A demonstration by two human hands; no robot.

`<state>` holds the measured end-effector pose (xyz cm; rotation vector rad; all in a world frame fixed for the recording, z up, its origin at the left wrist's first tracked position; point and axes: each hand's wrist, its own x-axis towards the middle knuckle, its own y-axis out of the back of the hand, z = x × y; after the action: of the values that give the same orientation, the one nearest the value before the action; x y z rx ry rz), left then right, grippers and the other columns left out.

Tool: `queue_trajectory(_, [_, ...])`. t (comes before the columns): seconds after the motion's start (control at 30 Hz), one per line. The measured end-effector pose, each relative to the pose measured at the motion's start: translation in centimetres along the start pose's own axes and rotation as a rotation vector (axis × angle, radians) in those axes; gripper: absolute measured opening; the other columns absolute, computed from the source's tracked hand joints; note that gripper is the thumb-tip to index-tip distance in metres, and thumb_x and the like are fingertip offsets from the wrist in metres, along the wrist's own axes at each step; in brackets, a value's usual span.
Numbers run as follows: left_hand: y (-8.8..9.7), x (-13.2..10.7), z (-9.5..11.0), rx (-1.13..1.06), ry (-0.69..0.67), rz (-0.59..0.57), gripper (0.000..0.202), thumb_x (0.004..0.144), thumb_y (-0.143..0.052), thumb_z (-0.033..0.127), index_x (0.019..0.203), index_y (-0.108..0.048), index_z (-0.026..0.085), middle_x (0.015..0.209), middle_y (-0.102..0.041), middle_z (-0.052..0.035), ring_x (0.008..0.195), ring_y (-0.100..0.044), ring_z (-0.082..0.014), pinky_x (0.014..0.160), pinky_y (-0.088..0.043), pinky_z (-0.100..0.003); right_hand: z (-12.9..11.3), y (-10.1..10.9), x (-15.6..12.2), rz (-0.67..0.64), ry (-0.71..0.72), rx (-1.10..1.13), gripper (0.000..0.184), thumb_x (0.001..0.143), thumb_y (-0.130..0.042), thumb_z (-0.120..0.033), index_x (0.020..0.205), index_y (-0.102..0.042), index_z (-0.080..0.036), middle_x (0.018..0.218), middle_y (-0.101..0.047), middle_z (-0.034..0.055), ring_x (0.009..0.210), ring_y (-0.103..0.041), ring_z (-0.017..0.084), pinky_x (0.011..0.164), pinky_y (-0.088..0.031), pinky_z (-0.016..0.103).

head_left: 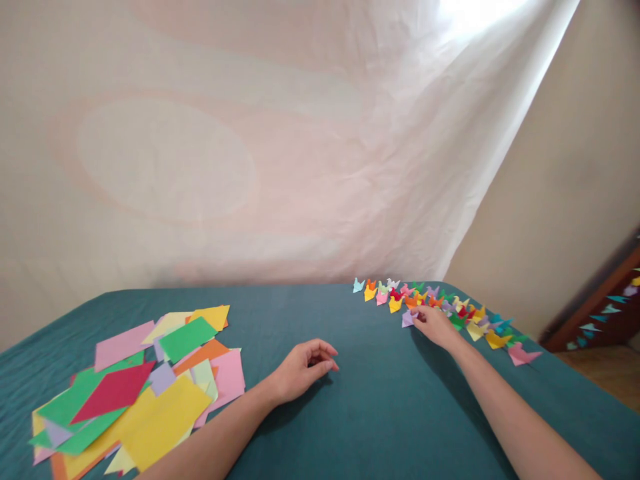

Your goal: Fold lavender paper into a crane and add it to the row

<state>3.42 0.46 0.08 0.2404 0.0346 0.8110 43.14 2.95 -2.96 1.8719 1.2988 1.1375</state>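
My right hand (434, 325) reaches to the far right of the teal table (380, 407) and pinches a small lilac folded paper bird (408, 319) at the near end of a row of several coloured paper birds (440, 303). My left hand (306, 368) rests on the cloth at the middle, fingers loosely curled, holding nothing. A loose pile of coloured paper sheets (135, 393) lies to its left, about a hand's width away.
A pale sheet (250, 147) hangs behind the table as a backdrop. A pink paper bird (523, 354) sits apart near the right edge. More paper shapes hang on a string (603, 317) by a wooden frame at the far right.
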Motion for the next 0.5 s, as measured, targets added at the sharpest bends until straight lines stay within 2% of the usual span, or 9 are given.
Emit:
queue_trajectory(0.1, [0.0,0.0,-0.1,0.006,-0.005,-0.004,0.027,0.081,-0.057,0.032,0.099,-0.053,0.013,0.089,-0.066,-0.0074,0.079,-0.059,-0.0139,0.073,-0.044,-0.025,0.0,-1.0,0.0,0.004,-0.027,-0.007,0.033,0.069,-0.055,-0.022,0.099,-0.065,-0.015,0.085,-0.068,0.0077,0.073,-0.061,0.021,0.069,-0.044,0.031])
queue_trajectory(0.27, [-0.1,0.0,-0.1,0.018,-0.013,-0.010,0.026,0.081,-0.057,0.031,0.099,-0.053,0.013,0.089,-0.067,-0.0071,0.078,-0.059,-0.0135,0.073,-0.044,-0.025,-0.3,-2.0,-0.2,0.035,-0.067,-0.011,0.036,0.071,-0.053,-0.022,0.105,-0.062,-0.014,0.084,-0.066,0.0079,0.072,-0.060,0.021,0.070,-0.044,0.032])
queue_trajectory(0.4, [-0.1,0.0,0.1,0.024,-0.014,-0.006,0.027,0.081,-0.057,0.032,0.099,-0.054,0.012,0.089,-0.067,-0.0076,0.079,-0.059,-0.0143,0.074,-0.044,-0.026,-0.7,-1.9,-0.5,0.071,-0.081,0.021,0.038,0.072,-0.052,-0.022,0.108,-0.060,-0.013,0.092,-0.065,0.0097,0.077,-0.060,0.021,0.074,-0.044,0.034])
queue_trajectory(0.5, [0.0,0.0,0.0,0.006,-0.010,0.002,0.029,0.080,-0.058,0.035,0.099,-0.055,0.013,0.089,-0.067,-0.0079,0.080,-0.060,-0.0149,0.073,-0.045,-0.026,-1.6,-1.3,-0.6,0.069,-0.066,0.071,0.038,0.072,-0.053,-0.024,0.107,-0.060,-0.012,0.091,-0.065,0.0098,0.076,-0.059,0.021,0.074,-0.045,0.034])
